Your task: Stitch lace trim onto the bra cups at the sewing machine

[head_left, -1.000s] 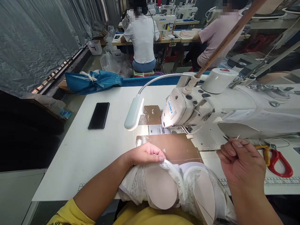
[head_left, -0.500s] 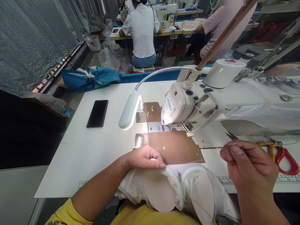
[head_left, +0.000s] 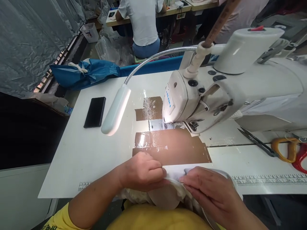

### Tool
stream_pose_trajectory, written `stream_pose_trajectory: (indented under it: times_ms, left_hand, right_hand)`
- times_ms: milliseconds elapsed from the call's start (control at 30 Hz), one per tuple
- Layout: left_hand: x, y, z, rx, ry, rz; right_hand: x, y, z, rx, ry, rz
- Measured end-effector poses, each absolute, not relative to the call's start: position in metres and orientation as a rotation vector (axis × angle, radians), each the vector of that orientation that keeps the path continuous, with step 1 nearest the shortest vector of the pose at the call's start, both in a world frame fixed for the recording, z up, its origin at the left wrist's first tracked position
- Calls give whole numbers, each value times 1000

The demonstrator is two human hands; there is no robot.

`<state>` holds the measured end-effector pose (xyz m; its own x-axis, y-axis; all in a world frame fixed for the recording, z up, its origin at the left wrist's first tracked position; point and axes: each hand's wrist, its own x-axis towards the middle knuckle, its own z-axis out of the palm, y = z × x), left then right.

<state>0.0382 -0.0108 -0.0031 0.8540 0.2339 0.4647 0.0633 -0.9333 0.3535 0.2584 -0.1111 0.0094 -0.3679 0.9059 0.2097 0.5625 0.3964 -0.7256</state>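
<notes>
A white lace garment with beige padded cups (head_left: 165,196) lies bunched at the near table edge, partly over my lap. My left hand (head_left: 144,171) is closed on its lace edge. My right hand (head_left: 211,191) rests on the garment just to the right, fingers pressed together on the fabric, nearly touching the left hand. Most of the garment is hidden under both hands. The white sewing machine (head_left: 216,92) stands behind, its needle area over brown tape patches (head_left: 172,148).
A gooseneck lamp (head_left: 116,108) hangs over the table (head_left: 79,153). A black phone (head_left: 95,112) lies at the left. Snips (head_left: 257,142) and orange and red scissors (head_left: 291,151) lie at the right. A blue bag (head_left: 83,75) sits beyond; two people sit at machines behind.
My right hand, held up at the right pinching a thin thread, has come down left onto the garment beside my left hand. The view has tilted downward.
</notes>
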Motion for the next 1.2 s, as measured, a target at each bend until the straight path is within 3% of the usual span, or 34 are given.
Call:
stream_pose_trajectory:
  times_ms: [400,1200]
  left_hand:
    - [39,-16,-5,2851,154,960]
    - [40,-14,-5,2818,166,919]
  right_hand:
    - [261,-105,9,-1201,-2077,739]
    - [267,-104,5,-1118,-2231,773]
